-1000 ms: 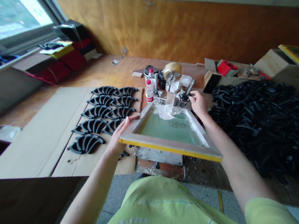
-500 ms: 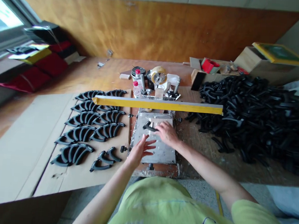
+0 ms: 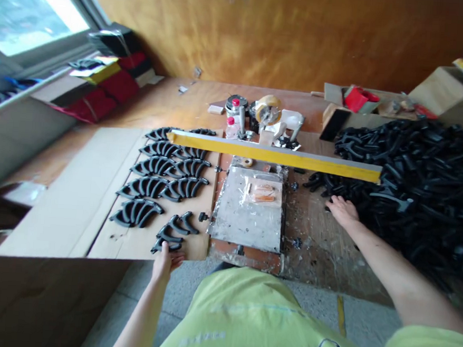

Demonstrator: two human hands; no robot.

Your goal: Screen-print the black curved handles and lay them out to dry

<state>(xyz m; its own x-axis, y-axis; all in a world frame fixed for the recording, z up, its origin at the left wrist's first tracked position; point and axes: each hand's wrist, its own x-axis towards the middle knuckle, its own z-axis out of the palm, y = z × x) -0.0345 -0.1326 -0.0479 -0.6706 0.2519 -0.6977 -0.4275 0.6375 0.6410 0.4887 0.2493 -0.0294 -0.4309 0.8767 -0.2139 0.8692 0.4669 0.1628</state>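
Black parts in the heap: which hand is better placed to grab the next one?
Likely the right hand, at the heap's edge; the left hand is across the metal plate, by the cardboard.

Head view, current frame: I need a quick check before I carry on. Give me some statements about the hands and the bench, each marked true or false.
1. The left hand is at a black part near the front edge of the cardboard. True.
2. The right hand is on the metal plate. False: it is at the edge of the black heap.
3. The red-capped bottles stand beyond the yellow-edged frame. True.
4. A black part lies on the metal plate. False: orange pieces show there.
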